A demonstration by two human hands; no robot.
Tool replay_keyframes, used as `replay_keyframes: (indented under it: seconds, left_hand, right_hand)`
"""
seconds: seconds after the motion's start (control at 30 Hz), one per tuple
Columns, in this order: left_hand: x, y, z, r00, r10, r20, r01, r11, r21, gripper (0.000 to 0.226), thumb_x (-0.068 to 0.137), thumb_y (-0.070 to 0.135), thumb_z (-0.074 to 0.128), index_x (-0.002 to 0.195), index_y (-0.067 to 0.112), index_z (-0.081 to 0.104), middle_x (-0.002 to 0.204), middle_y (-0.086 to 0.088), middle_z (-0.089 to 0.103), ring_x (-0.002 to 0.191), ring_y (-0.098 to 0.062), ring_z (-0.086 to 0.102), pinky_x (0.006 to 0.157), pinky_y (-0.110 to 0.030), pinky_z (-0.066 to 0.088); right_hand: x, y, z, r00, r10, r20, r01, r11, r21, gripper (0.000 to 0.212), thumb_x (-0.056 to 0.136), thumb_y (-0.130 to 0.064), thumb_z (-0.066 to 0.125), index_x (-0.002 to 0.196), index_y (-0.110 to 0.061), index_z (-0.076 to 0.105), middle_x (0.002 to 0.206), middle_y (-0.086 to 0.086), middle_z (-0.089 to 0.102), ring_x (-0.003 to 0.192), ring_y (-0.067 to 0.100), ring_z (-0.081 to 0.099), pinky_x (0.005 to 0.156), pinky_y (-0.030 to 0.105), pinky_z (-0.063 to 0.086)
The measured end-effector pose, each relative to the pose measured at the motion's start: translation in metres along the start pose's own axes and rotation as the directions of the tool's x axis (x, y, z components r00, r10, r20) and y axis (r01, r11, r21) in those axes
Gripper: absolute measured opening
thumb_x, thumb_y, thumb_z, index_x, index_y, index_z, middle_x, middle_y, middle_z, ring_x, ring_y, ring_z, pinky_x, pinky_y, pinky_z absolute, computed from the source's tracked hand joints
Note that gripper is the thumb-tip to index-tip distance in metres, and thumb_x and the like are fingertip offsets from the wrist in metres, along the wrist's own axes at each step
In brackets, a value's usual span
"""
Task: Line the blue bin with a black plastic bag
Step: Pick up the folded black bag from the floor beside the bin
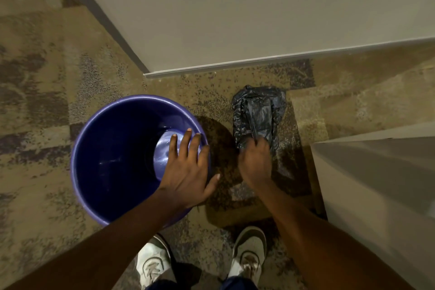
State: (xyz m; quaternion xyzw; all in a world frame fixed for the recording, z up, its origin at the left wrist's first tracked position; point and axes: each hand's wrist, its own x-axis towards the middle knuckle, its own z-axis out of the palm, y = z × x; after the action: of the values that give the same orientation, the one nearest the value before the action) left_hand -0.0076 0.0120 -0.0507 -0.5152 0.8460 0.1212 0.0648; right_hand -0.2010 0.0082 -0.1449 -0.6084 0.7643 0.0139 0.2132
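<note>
Black plastic bag (257, 115) lies crumpled on the carpet (47, 77), right hand (255, 162) gripping its near end; left hand (188, 167) spread flat over the blue bin (94, 148) rim.

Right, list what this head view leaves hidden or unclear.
- Right hand: motion-blurred; its fingers are curled under, so its grip on the black bag cannot be confirmed.
- Blue bin: the near rim and part of the floor are covered by the left hand and forearm.
- Bag's near end: behind the right hand.
</note>
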Motion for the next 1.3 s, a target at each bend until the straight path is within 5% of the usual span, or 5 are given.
replay_keyframes:
  seconds: [0.13, 0.33, 0.53, 0.8, 1.3]
  left_hand:
    - [0.008, 0.004, 0.008, 0.995, 0.049, -0.090, -0.049, 0.999, 0.008, 0.071, 0.084, 0.057, 0.045, 0.121, -0.002, 0.056, 0.135, -0.032, 0.051, 0.134, -0.050, 0.035, 0.108, -0.071, 0.020]
    - [0.009, 0.009, 0.024, 0.979, 0.140, -0.147, -0.144, 0.989, -0.015, 0.063, 0.085, 0.054, 0.046, 0.119, 0.001, 0.056, 0.137, -0.027, 0.051, 0.137, -0.048, 0.032, 0.110, -0.068, 0.019]
    - [0.013, 0.019, 0.018, 0.985, 0.144, -0.099, -0.141, 0.989, 0.034, 0.050, 0.082, 0.043, 0.050, 0.113, 0.005, 0.058, 0.134, -0.023, 0.054, 0.136, -0.044, 0.028, 0.110, -0.066, 0.019]
    - [0.039, 0.032, -0.008, 0.983, 0.168, -0.079, -0.174, 0.982, -0.079, 0.064, 0.075, 0.022, 0.066, 0.135, 0.007, 0.047, 0.138, -0.017, 0.054, 0.135, -0.042, 0.038, 0.113, -0.056, 0.022]
    - [-0.003, 0.031, -0.095, 0.986, -0.162, 0.031, 0.101, 0.444, -0.890, 0.014, 0.087, 0.022, 0.067, 0.073, 0.019, 0.067, 0.069, 0.007, 0.068, 0.070, -0.006, 0.062, 0.066, -0.025, 0.047]
  right_hand:
    - [0.029, 0.033, 0.024, 0.902, 0.357, 0.241, -0.303, 0.923, -0.236, 0.050, 0.085, -0.031, 0.064, 0.129, -0.013, 0.048, 0.147, 0.028, 0.024, 0.135, 0.048, 0.023, 0.104, 0.054, 0.039]
    - [0.037, 0.046, 0.063, 0.882, 0.243, 0.403, -0.140, 0.953, -0.267, 0.025, 0.089, -0.025, 0.055, 0.112, -0.016, 0.060, 0.132, 0.013, 0.052, 0.134, 0.041, 0.026, 0.110, 0.056, 0.022]
    - [0.019, 0.032, 0.051, 0.934, 0.256, 0.249, -0.302, 0.938, 0.169, 0.015, 0.091, -0.006, 0.053, 0.083, -0.009, 0.066, 0.086, 0.010, 0.066, 0.084, 0.027, 0.065, 0.064, 0.027, 0.043]
    - [-0.038, -0.007, -0.063, 0.937, 0.350, -0.023, -0.245, 0.699, 0.672, 0.034, 0.076, -0.002, 0.054, 0.077, -0.035, 0.062, 0.086, -0.015, 0.065, 0.079, -0.002, 0.060, 0.064, 0.012, 0.043]
    - [-0.079, -0.033, -0.201, 0.976, 0.117, -0.181, -0.035, 0.914, 0.404, 0.018, 0.092, -0.020, 0.056, 0.080, -0.013, 0.066, 0.062, -0.012, 0.053, 0.058, 0.001, 0.050, 0.059, -0.002, 0.032]
